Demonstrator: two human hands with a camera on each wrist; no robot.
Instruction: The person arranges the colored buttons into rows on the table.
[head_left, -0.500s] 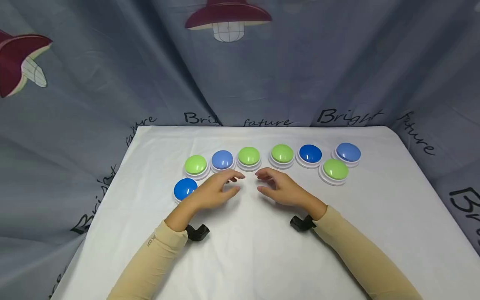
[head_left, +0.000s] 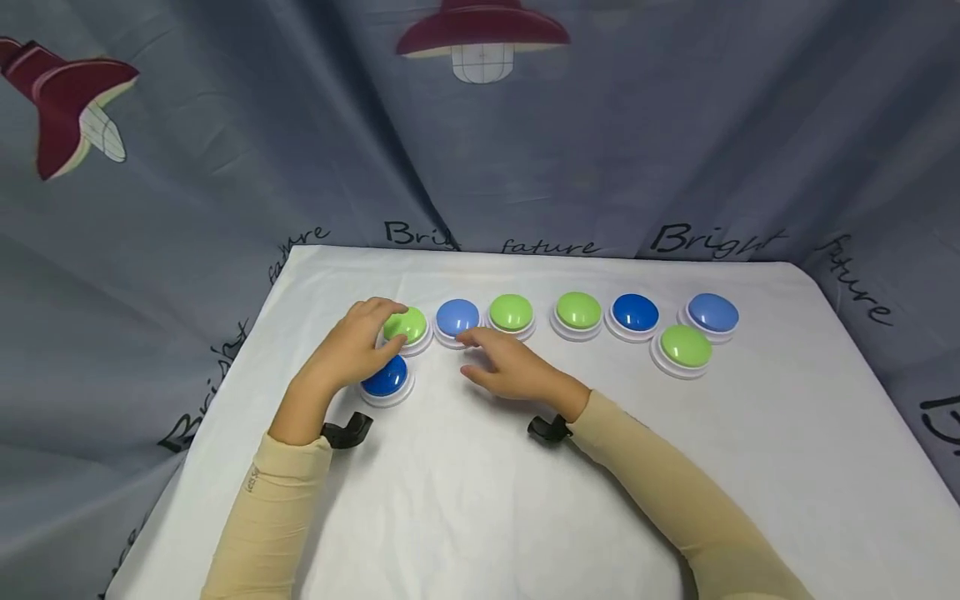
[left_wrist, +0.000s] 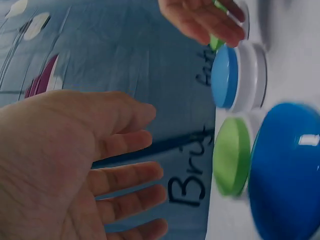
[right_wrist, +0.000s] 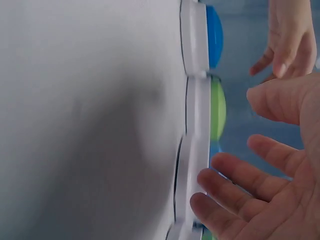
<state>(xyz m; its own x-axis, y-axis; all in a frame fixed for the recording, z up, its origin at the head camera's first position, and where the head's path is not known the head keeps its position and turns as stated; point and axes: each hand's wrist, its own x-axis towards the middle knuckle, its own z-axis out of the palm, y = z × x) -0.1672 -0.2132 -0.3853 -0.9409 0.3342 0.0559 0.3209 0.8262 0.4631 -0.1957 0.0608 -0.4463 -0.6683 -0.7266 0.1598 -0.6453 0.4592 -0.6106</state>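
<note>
In the head view, my left hand [head_left: 349,346] hovers by the leftmost green push button [head_left: 409,325], its fingers and thumb spread apart over the near side. Just below it sits a dark blue button [head_left: 386,377], partly behind the thumb. My right hand [head_left: 510,364] is held in front of the light blue button [head_left: 457,317], with fingertips overlapping its white base. The left wrist view shows the left palm [left_wrist: 45,165] facing the buttons with relaxed fingers and nothing held. From the right wrist, the right fingers [right_wrist: 225,200] look loosely extended beside the white bases, also holding nothing.
Further right stand two green buttons [head_left: 512,312], [head_left: 578,311], a dark blue one [head_left: 635,313], another light blue one [head_left: 713,313] and a green one [head_left: 686,347]. All rest on a white-covered table [head_left: 480,500]. A grey printed curtain [head_left: 600,150] hangs behind it.
Both hands have moved left: the left one from in front of the row to the leftmost green button, the right one toward the light blue button. The head view has shifted slightly.
</note>
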